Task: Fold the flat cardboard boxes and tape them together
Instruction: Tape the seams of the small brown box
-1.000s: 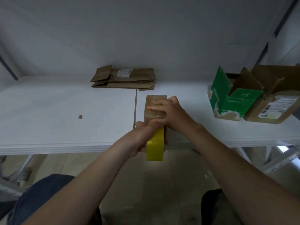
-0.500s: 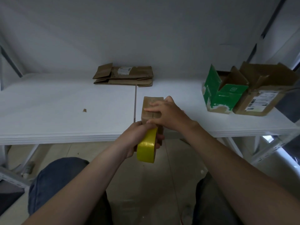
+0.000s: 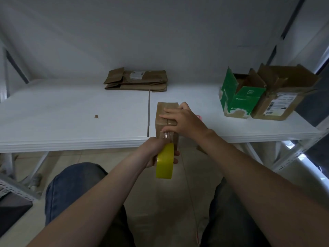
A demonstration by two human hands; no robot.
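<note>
Small "10" on green box (image 3: 239,97)

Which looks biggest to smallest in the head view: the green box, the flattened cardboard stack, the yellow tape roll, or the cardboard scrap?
Green box and flattened cardboard stack: alike, stack farther back, so unranked.
Then yellow tape roll, though nearest the camera.
Smallest: cardboard scrap.

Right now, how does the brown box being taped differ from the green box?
The brown box has its top flaps shut under the right hand; the green box has them open. The brown box is nearer on the table, the green box farther back. The left hand holds a tape roll strung to the brown box; no hand touches the green box. Both are cardboard.
</note>
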